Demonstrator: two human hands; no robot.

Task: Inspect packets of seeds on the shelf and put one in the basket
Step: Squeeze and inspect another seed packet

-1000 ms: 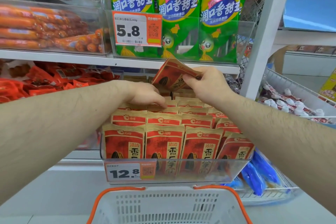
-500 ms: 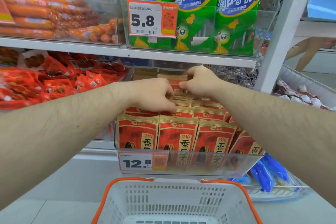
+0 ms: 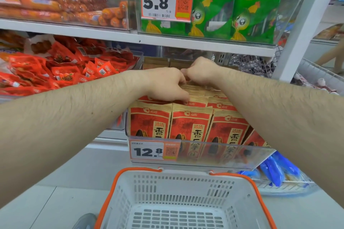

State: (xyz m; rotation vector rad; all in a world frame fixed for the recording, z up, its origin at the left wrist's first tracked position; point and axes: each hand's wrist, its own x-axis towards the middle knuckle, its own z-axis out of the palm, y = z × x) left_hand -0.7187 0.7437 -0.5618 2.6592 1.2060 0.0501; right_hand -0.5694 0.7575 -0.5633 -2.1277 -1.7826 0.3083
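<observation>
Red and tan seed packets (image 3: pixel 189 128) stand upright in rows inside a clear bin (image 3: pixel 223 156) on the lower shelf. My left hand (image 3: pixel 165 83) lies over the middle rows, its thumb on one packet top and its fingers curled behind others. Just behind it, my right hand (image 3: pixel 202 70) is curled over a packet top in the back rows; its fingertips are hidden. The two hands almost touch. Below the bin sits a white basket (image 3: pixel 176 186) with an orange rim, and nothing lies in it.
A 12.8 price tag (image 3: pixel 147 151) hangs on the bin's front. Red snack packs (image 3: pixel 65 69) fill the shelf to the left. Green sausage bags (image 3: pixel 256 15) and orange sausages (image 3: pixel 55 2) sit above. Blue packets (image 3: pixel 277 169) lie lower right. A white upright post (image 3: pixel 301 33) stands on the right.
One second ago my right hand held a seed packet lifted above the rows. It has lowered it back among the back rows. My left hand stayed on the packet tops.
</observation>
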